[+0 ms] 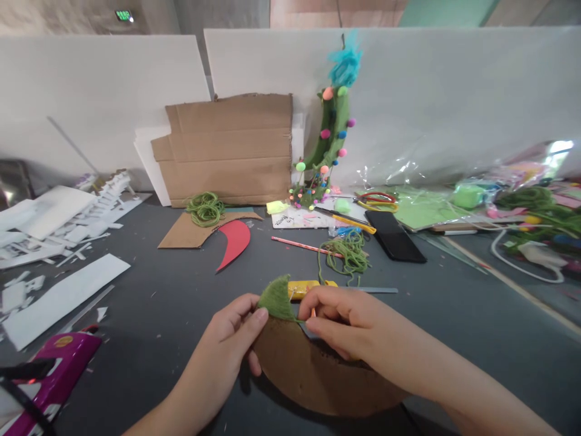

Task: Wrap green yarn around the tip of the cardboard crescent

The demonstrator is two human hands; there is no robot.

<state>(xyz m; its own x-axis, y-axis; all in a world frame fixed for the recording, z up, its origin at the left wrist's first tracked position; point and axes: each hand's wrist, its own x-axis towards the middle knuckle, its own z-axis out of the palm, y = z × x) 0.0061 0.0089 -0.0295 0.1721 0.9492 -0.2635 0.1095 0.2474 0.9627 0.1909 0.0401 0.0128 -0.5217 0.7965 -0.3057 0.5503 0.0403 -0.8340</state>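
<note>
My left hand (229, 342) pinches the tip of a curved brown cardboard crescent (318, 378), whose tip is wrapped in green yarn (276, 300). My right hand (342, 321) is closed on the crescent's upper edge beside the wrapped part, fingers pressed on the yarn strand. A loose tangle of green yarn (349, 254) lies just beyond, with a yellow utility knife (306, 287) behind my fingers.
Farther back lie a red paper crescent (233, 242), a pink pencil (302, 245), a black phone (394, 236), a green yarn coil (205, 208) and leaning cardboard (227, 148). A pompom-studded green figure (329, 136) stands at the wall. White foam scraps (54, 230) and a magenta tool (59, 363) occupy the left.
</note>
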